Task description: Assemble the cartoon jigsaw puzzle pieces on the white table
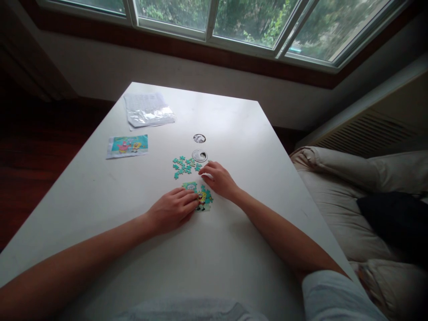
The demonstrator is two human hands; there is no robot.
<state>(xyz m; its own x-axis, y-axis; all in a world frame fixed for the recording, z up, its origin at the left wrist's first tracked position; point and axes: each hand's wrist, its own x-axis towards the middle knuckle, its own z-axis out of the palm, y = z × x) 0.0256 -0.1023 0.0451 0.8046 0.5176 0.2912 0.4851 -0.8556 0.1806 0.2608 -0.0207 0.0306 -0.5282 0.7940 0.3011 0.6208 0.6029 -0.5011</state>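
Observation:
A partly joined jigsaw puzzle [202,206] with a yellow cartoon figure lies on the white table. My left hand [175,206] rests flat over its left side, fingers stretched out and hiding part of it. Just beyond are several loose green jigsaw pieces [183,166], spread in a small cluster. My right hand [219,179] hovers at the cluster's right edge, thumb and fingers curved and apart. Its fingertips are close to one loose piece [198,167]; whether they touch it is too small to tell.
A picture sheet [129,146] with cartoon figures lies at left. Behind it sit papers in a clear plastic sleeve [150,111]. Two round fittings, a hole [199,138] and a cover [199,155], are set in the table [110,209]. A beige sofa [334,196] stands at right.

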